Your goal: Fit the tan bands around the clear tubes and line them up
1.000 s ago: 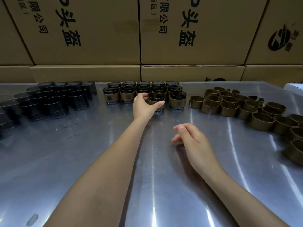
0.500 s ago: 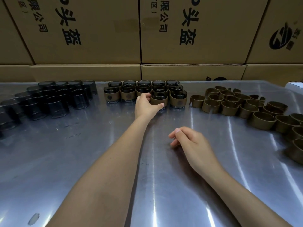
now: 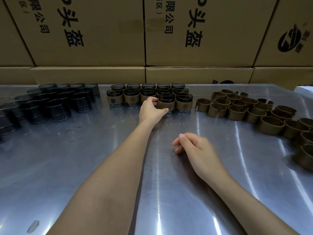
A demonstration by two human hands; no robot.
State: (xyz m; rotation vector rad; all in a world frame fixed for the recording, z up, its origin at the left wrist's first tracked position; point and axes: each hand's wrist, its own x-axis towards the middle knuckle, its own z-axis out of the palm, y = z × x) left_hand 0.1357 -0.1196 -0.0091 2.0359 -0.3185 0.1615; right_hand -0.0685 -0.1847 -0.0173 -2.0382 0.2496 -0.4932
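Gripped by the left hand (image 3: 149,110): one banded tube (image 3: 166,103), thumb along its lower front edge, fingers curled over its left side and rim. Standing upright on the table (image 3: 84,158), in the front row of the banded group (image 3: 149,94). Flanked on the right by another banded tube (image 3: 184,102), just beside or touching; cannot tell which. On the left, more front-row banded tubes (image 3: 123,99), partly hidden behind the knuckles. Behind, further rows of the same, tan sleeves round dark-tinted glass, some with a round mark on the front.

Right hand (image 3: 193,146) nearer the camera, low over the steel; contact with the surface not clear. Fingers loosely curled, thumb tip against them, nothing held. Well apart from the left hand and from all the parts.

To the left of the banded group, a cluster of bare tubes (image 3: 50,102), upright, packed close, reaching toward the left edge of view. To the right, a spread of loose bands (image 3: 245,109), open split rings standing on edge, running from beside the banded group out to the right edge and forward along it.

Behind the table, stacked boxes (image 3: 101,31) with black printed characters, and a round black logo on the one at far right. A small white corner (image 3: 304,89) of something at the table's far right, too little visible to identify.
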